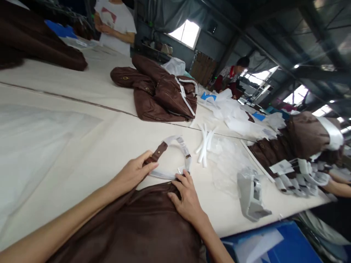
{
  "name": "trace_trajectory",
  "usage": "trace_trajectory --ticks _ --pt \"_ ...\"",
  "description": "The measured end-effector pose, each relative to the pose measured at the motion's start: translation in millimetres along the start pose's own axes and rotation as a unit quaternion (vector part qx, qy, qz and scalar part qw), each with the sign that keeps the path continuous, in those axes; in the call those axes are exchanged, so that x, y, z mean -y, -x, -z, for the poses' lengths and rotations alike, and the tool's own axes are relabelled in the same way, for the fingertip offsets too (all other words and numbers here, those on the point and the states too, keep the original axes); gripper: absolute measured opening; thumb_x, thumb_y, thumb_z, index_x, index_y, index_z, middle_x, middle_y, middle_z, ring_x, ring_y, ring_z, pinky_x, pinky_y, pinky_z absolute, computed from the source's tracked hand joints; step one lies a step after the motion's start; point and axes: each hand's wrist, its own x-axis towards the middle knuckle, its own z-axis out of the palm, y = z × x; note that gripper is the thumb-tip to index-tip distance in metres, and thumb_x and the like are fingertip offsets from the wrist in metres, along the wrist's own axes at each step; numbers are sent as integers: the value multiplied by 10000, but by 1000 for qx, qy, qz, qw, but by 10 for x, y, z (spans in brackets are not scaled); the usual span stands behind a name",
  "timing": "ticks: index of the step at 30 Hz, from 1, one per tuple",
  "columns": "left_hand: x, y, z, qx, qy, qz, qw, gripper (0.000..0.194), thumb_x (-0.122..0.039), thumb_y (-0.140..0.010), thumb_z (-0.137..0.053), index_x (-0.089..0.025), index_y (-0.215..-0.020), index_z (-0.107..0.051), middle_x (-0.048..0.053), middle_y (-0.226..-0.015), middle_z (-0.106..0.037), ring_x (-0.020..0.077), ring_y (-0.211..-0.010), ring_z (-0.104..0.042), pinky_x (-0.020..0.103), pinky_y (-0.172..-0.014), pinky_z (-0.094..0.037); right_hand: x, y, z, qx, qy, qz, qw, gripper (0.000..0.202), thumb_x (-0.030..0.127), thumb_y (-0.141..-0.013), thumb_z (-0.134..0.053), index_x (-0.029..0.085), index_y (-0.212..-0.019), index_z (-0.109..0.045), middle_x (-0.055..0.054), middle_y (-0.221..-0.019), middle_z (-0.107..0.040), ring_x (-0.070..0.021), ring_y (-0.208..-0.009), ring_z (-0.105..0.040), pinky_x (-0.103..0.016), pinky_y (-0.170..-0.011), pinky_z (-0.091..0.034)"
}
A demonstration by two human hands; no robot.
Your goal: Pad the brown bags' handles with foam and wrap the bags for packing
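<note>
1. Twelve o'clock: a bright window [186, 33] in a grey wall [207, 45], dark sheeting [174, 14] draped above.
2. Two o'clock: dark roof beams [318, 36] and a small lit lamp [296, 66].
3. Between two and three: more glowing panes [296, 95].
4. Nine o'clock through centre: a pale tabletop [109, 135] crossed by a dark seam [82, 100].

Two hands [135, 174] [189, 200] are touching one wrapped handle [183, 145] and one brown bag [153, 230]; two people [116, 23] [231, 73] are standing beyond one worktop [115, 146].

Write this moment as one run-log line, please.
left hand: pinching brown end of white-wrapped handle | right hand: on top edge of brown bag | table: white strips right of handle
</note>
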Motion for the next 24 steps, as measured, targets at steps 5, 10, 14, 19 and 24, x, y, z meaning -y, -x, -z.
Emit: trace_trajectory --ticks 5,10,14,19,24 --pt "448 -111 -189 33 -129 28 991 416 -633 -838 -413 -238 -720 -468 -40 -598 -534 193 -635 -530 269 -667 -387 -15 59 53 -65 -88 -1 994 350 299 -875 -640 226 -1216 -679 -120 -1354 -605 -303 -1401 -396 -546 -1161 -321" --pt "409 -129 -129 18 -136 70 988 520 -725 -790 -407 -230 -646 -476 -40 -564 -489 181 -581 -479 254 -581 -361 -316 400 419 -241 -144 -86 956 202 284 -939 -550 236 -1055 -708 -83 -1070 -710 -219 -1046 -641 -379 -967 -495" --pt "399 -148 -147 35 -117 127 984 495 -705 -782 -481 -236 -624 -482 -52 -510 -468 183 -538 -473 254 -543 -364 -845 655 825 -335 -71 -196 919 233 368 -948 -524 205 -955 -691 -78 -972 -697 -219 -939 -634 -365 -866 -499" --pt "373 -166 -179 15 -100 143 985 545 -781 -670 -509 -251 -546 -481 -27 -458 -470 211 -492 -468 288 -505 -366 -1418 553 1130 -316 80 -184 927 270 327 -930 -455 191 -957 -686 -110 -985 -676 -253 -980 -589 -440 -930 -466" --pt "306 -145 -165 23 -93 156 983 553 -789 -714 -510 -251 -586 -487 -51 -484 -486 190 -508 -477 270 -538 -375 -1658 146 1189 -281 128 -174 935 255 205 -857 -467 179 -968 -695 -137 -1028 -674 -265 -1058 -555 -439 -984 -416"
